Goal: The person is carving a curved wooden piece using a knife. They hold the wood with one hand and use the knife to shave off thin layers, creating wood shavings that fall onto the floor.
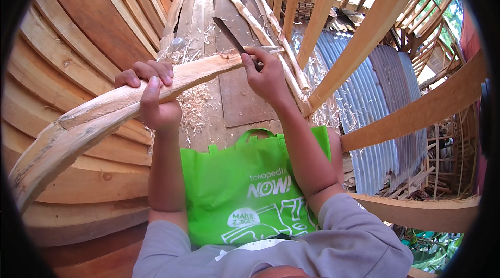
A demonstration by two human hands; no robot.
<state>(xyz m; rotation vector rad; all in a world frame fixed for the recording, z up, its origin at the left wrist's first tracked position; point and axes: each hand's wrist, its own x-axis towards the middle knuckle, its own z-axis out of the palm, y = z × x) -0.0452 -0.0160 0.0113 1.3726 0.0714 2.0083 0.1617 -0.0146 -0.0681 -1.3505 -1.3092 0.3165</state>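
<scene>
A long, pale, stripped wooden pole [99, 102] slants across in front of me, from the lower left up to the middle. My left hand [151, 88] is wrapped round it, fingers over the top and thumb on the near side. My right hand [264, 72] grips a knife [228, 34] with a long dark blade pointing up and to the left. Its handle is mostly hidden in my fist, which is right by the pole's far end. Rough, freshly cut wood shows near that end. A bright green bag [229, 174] lies over my lap.
Wood shavings [192, 108] litter the plank floor [239, 90]. Peeled poles [255, 25] lie ahead, near a small cup [178, 43]. Curved planks [62, 69] wall the left. Upright wooden ribs [359, 43] stand on the right, with corrugated metal sheets [364, 106] beyond them.
</scene>
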